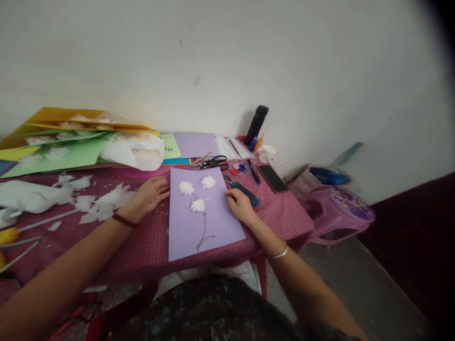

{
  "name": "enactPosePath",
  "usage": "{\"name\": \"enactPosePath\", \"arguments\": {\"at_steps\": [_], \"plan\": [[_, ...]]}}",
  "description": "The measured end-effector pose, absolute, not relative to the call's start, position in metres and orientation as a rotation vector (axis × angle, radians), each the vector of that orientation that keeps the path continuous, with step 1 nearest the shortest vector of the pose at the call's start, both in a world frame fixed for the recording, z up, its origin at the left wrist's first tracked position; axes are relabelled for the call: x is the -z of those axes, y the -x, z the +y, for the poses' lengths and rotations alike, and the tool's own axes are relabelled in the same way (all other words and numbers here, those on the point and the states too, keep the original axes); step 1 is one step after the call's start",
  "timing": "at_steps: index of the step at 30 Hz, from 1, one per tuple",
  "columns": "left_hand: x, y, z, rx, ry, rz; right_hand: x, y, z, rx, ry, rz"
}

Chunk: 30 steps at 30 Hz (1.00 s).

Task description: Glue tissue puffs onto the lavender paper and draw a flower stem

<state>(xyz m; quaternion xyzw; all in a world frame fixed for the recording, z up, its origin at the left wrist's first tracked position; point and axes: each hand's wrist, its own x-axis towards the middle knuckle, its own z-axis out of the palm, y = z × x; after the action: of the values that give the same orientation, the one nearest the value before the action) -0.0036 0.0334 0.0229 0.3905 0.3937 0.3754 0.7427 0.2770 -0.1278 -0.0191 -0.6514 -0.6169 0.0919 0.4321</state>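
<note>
A purple paper sheet (185,232) lies flat on the table in front of me. On it are three white, fluffy paper flowers (198,205), and a thin brown twig (204,227) runs down from the lowest one. My left hand (152,195) is open with its fingers stretched out, lying beside the sheet's left edge. At the right edge rests my right hand (239,203), fingers loosely bent and apart, their tips just over the sheet; nothing shows in them. A blue-handled cutter (245,190) lies right beside that hand. Black scissors (213,162) are behind the sheet's top edge.
Torn white tissue (106,203) litters the left side. Behind it are stacked coloured sheets (81,147) and a white plastic bag (137,150). A phone (273,178), a marker (253,171) and a black bottle (256,124) are to the right. A pink stool (330,222) stands beyond the table edge.
</note>
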Motion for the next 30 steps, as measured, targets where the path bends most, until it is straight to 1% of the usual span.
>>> {"name": "enactPosePath", "arguments": {"at_steps": [4,6,12,20,26,30], "plan": [[-0.026,-0.005,0.047,-0.532,-1.113,0.908,0.024,-0.283,-0.124,-0.239,1.685,-1.474],[-0.023,-0.008,0.051,-0.452,-1.243,0.896,0.025,-0.286,-0.124,-0.244,1.723,-1.454],[-0.007,-0.002,0.050,-0.520,-1.343,0.801,0.021,-0.283,-0.124,-0.224,1.795,-1.475],[-0.012,-0.004,0.054,-0.505,-1.418,0.801,0.014,-0.273,-0.121,-0.131,1.851,-1.437],[-0.010,-0.028,0.043,-0.643,-1.309,0.875,0.012,-0.273,-0.129,-0.076,1.963,-1.486],[-0.009,-0.030,0.042,-0.659,-1.245,0.834,0.009,-0.271,-0.131,-0.085,2.016,-1.516]]}}
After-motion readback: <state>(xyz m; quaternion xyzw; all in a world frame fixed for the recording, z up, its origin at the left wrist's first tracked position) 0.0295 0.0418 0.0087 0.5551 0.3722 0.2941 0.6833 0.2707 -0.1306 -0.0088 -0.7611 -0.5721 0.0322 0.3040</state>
